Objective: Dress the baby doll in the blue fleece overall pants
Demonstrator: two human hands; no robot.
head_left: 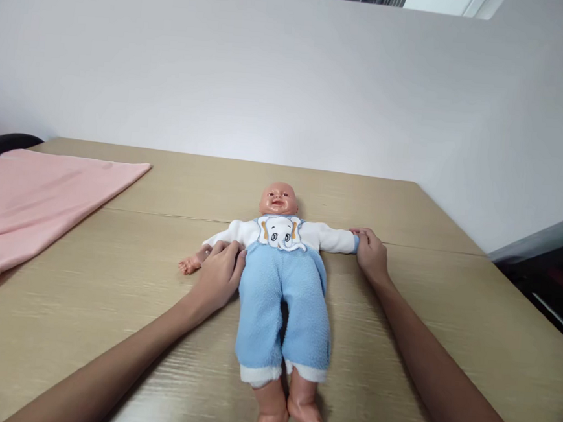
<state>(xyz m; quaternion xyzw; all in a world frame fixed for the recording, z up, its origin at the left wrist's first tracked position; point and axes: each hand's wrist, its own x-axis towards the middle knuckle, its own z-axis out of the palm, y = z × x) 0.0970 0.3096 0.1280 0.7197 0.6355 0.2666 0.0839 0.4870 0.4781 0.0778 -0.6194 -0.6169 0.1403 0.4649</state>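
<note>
A baby doll (280,282) lies face up on the wooden table (449,315), head away from me, in a white top with an elephant print and blue fleece trousers. My left hand (218,274) rests on the doll's near-left sleeve and side, fingers curled over the cloth. My right hand (370,254) is closed around the cuff end of the doll's other outstretched arm, hiding the doll's hand.
A pink cloth (33,204) lies spread over the table's left part. A white wall (292,75) rises behind the table. A dark chair back (4,143) shows at the far left, dark furniture (550,271) at the right.
</note>
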